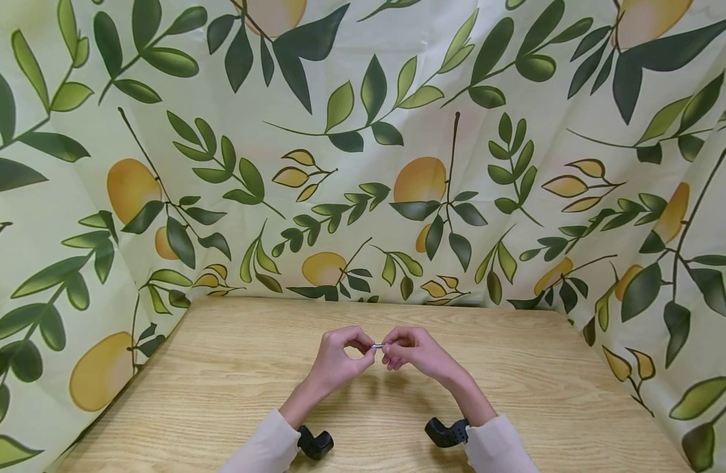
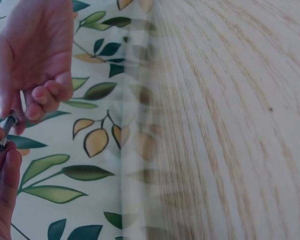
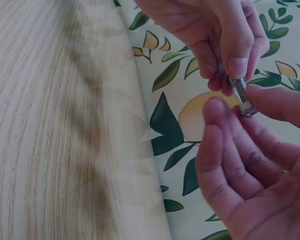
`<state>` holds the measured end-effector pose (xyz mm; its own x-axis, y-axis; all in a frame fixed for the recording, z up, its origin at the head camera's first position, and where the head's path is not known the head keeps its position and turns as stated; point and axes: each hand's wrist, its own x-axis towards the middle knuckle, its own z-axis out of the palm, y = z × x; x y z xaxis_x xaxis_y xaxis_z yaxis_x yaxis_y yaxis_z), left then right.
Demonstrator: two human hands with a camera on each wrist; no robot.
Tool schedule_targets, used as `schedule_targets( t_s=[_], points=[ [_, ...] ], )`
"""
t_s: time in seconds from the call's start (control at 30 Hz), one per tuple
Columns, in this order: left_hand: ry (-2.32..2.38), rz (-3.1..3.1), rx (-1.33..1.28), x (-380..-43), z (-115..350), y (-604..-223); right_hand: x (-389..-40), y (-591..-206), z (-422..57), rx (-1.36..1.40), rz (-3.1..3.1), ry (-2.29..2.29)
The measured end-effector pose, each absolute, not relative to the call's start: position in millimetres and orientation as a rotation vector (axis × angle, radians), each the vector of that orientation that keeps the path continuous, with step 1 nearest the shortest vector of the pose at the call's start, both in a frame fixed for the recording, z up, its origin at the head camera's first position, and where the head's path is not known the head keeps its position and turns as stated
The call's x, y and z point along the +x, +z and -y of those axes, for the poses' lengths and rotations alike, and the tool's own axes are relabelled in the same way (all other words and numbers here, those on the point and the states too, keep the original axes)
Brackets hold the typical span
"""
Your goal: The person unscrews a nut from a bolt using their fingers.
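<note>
Above the middle of the table, a small silver bolt (image 1: 378, 346) lies roughly level between the two hands. My left hand (image 1: 338, 357) pinches one end of it between thumb and forefinger. At the other end, the thumb and forefinger of my right hand (image 1: 420, 355) grip it. The thread of the bolt (image 3: 241, 90) shows in the right wrist view, with a wider nut-like piece (image 3: 248, 109) at my right fingertips. In the left wrist view the bolt (image 2: 8, 128) appears at the left edge. Fingertips partly cover both of its ends.
A light wood-grain table (image 1: 232, 368) lies beneath both hands. Behind it and at the sides hangs a cloth (image 1: 363, 217) printed with leaves and orange fruit. Black wrist devices (image 1: 315, 443) sit by the pale sleeves (image 1: 265, 447).
</note>
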<state>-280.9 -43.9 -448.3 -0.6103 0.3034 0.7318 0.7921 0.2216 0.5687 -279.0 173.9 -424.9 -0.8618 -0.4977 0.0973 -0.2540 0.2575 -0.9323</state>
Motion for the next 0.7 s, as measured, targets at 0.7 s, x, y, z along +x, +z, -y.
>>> schedule_targets(
  t_s=[0.7],
  points=[
    [-1.397, 2.020, -0.996, -279.7, 44.6, -445.7, -279.1, -424.3, -173.6, -0.709, -2.310, -1.698]
  ],
)
